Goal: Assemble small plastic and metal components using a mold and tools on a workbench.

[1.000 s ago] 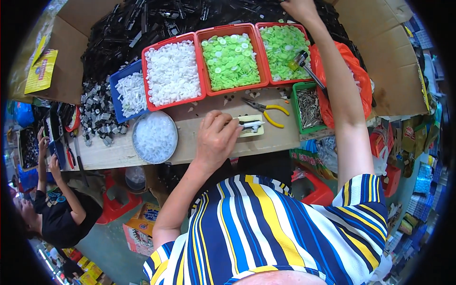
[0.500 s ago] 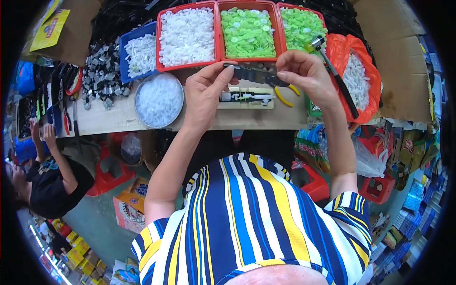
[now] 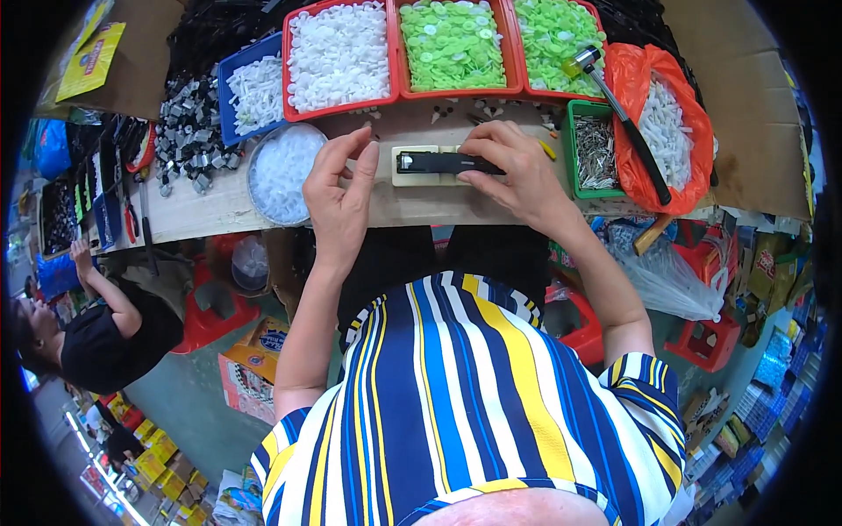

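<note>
From the head view, the right hand lies over a black bar seated on a cream block at the near edge of the desk; its fingers are pressed together on the bar's right end, as if to keep it seated in the block. The left hand hovers at nine o'clock of the block, thumb and forefinger drawn close as if pinching something small, though I cannot tell whether anything is between them. Just at nine o'clock of that hand sits a round bowl of clear bits, close enough for a short reach. At twelve o'clock, along the far edge, stand red trays: one of white caps, two of green caps, with a blue tray at ten. At two o'clock a green tray of metal pins stands beside an orange bag, and a hammer lies slanted across it. Another person in black sits at eight o'clock
</note>
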{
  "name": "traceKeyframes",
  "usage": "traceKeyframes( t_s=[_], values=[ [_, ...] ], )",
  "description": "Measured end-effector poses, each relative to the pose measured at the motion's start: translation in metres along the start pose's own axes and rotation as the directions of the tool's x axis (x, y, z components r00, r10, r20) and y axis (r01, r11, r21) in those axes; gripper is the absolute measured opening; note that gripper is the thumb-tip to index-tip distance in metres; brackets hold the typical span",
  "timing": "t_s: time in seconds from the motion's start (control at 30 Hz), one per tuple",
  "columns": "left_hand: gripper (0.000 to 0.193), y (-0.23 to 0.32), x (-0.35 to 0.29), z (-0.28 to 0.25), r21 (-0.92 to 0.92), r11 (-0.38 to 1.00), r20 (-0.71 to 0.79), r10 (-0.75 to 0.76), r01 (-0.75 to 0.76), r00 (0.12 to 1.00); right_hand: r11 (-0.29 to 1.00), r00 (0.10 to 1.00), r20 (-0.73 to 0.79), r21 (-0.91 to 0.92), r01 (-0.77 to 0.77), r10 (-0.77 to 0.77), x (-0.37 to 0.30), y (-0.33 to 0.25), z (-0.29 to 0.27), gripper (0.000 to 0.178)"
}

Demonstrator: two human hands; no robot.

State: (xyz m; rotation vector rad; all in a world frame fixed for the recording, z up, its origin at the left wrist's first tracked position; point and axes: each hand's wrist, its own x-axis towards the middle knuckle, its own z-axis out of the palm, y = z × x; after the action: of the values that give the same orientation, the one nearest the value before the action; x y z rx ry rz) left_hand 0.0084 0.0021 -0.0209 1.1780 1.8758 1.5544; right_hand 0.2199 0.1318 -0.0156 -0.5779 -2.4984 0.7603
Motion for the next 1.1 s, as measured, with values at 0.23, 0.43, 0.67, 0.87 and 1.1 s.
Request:
traceKeyframes(
  t_s=[0.23,0.43,0.67,0.87,1.1],
  values=[
    [0.024,0.007,-0.003,-0.001,0.142,0.987,0.022,0.079,-0.081,0.997,0.995,0.998,0.059,-0.102,-0.022,0.028,0.004,-0.001,0.006,0.031],
    [0.022,0.007,-0.005,0.006,0.243,0.947,0.072,0.200,-0.212,0.977,0.991,0.995,0.102,-0.137,-0.004,0.019,0.007,-0.003,0.004,0.031],
    [0.028,0.006,-0.007,0.037,0.401,0.617,0.451,0.511,-0.678,0.732,0.988,0.994,0.103,-0.152,-0.018,0.034,0.004,-0.003,0.004,0.033],
    [0.028,-0.009,-0.006,0.041,0.409,0.510,0.520,0.552,-0.757,0.652,0.897,0.946,-0.294,-0.370,-0.242,0.134,-0.001,0.036,-0.063,0.026],
    [0.033,-0.002,-0.003,0.046,0.430,0.414,0.606,0.527,-0.803,0.596,0.726,0.914,-0.260,-0.555,-0.406,0.312,-0.027,0.090,-0.114,0.019]
  ],
)
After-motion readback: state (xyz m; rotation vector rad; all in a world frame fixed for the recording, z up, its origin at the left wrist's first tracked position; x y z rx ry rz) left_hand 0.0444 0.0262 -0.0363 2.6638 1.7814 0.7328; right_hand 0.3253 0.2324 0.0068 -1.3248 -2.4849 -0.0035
